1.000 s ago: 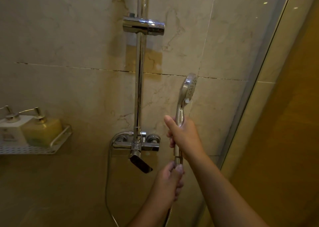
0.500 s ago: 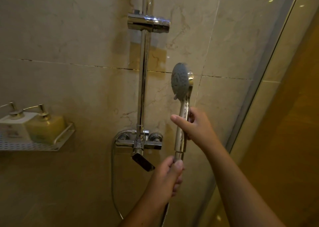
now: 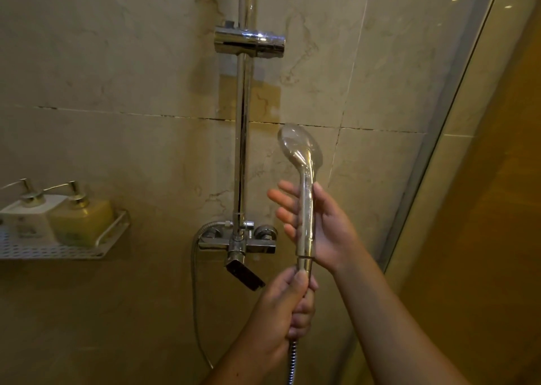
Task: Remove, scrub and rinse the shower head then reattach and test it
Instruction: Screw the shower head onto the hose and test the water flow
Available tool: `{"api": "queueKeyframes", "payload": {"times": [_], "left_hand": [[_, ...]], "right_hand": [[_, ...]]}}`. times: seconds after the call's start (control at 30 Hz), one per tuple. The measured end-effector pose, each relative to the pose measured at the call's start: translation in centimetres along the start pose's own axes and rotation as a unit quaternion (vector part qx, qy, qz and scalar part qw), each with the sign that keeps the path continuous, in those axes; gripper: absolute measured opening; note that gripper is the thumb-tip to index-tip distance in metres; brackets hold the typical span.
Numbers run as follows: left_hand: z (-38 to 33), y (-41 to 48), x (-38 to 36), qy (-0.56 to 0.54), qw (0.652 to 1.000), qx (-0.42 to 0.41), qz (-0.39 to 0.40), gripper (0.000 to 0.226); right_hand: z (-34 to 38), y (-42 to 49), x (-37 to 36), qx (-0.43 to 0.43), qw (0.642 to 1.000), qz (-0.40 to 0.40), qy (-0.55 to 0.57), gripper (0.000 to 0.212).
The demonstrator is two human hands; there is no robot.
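**Shower head out of its holder, standing upright between two hands**

At the far left a perforated white shelf (image 3: 58, 253) is hanging on the marble wall (image 3: 117, 62); it is carrying a white pump bottle (image 3: 27, 219) and, just beside it, a yellow pump bottle (image 3: 83, 220). Further right the chrome rail (image 3: 242, 150) is running up the wall; the holder (image 3: 248, 41) is sitting high on it with nothing inside; the mixer tap (image 3: 237, 243) is sitting at the foot of the rail, its dark lever (image 3: 245, 274) pointing down and right.

The left hand (image 3: 288, 308) is clenching the top end of the hose (image 3: 292, 358), with the thumb lying on the metal nut just under the handle. The shower head (image 3: 304, 177) is standing upright above this hand, to the right of the rail and apart from the wall; its shiny chrome back is facing the camera. The right hand (image 3: 329, 228) is not closing around it; the handle is lying across the straight, spread fingers (image 3: 285, 200), and the thumb is resting along its right side. At the far right the glass door (image 3: 433, 165) is slanting upward.
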State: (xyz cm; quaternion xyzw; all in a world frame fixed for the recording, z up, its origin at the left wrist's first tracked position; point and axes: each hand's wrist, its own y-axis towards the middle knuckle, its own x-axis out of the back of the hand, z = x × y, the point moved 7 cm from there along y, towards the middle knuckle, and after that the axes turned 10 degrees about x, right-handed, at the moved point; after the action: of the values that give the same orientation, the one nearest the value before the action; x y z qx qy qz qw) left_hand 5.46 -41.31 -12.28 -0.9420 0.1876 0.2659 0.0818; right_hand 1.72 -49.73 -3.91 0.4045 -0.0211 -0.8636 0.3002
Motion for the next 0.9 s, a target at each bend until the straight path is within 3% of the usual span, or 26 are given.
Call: {"api": "queueKeyframes", "payload": {"times": [0.07, 0.17, 0.23, 0.3, 0.37, 0.43, 0.53, 0.6, 0.67, 0.9], "left_hand": [[-0.1, 0.0, 0.6, 0.042, 0.998, -0.004, -0.039, 0.024], [-0.8, 0.1, 1.1, 0.135, 0.986, -0.013, -0.093, 0.023], [-1.3, 0.1, 1.2, 0.204, 0.97, -0.032, -0.125, 0.02], [-1.6, 0.2, 1.1, 0.242, 0.958, -0.05, -0.143, 0.021], [-1.6, 0.3, 0.9, 0.251, 0.956, -0.05, -0.141, 0.021], [-1.5, 0.2, 0.8, 0.242, 0.96, -0.039, -0.133, 0.02], [-1.3, 0.0, 0.6, 0.191, 0.976, -0.026, -0.098, 0.022], [-1.0, -0.1, 0.5, 0.159, 0.984, -0.024, -0.081, 0.024], [-0.6, -0.2, 0.2, 0.159, 0.985, -0.023, -0.068, 0.025], [0.9, -0.5, -1.4, 0.082, 0.996, 0.02, 0.008, 0.025]], "right_hand": [[0.6, -0.1, 0.5, 0.025, 0.993, -0.046, -0.107, 0.049], [2.2, -0.8, 0.9, 0.084, 0.952, -0.129, -0.265, 0.035], [3.5, -1.5, 0.7, 0.133, 0.899, -0.168, -0.381, 0.03], [4.7, -2.3, -0.1, 0.183, 0.821, -0.19, -0.507, 0.026], [5.3, -3.1, -0.7, 0.223, 0.769, -0.202, -0.563, 0.027], [5.4, -3.4, -0.9, 0.23, 0.786, -0.194, -0.541, 0.03], [5.1, -3.4, -0.7, 0.173, 0.858, -0.156, -0.458, 0.033], [5.1, -3.6, -0.7, 0.147, 0.88, -0.111, -0.437, 0.026], [5.5, -3.8, -0.4, 0.142, 0.88, -0.089, -0.444, 0.021], [6.6, -3.5, 0.7, 0.185, 0.825, -0.129, -0.517, 0.03]]}}
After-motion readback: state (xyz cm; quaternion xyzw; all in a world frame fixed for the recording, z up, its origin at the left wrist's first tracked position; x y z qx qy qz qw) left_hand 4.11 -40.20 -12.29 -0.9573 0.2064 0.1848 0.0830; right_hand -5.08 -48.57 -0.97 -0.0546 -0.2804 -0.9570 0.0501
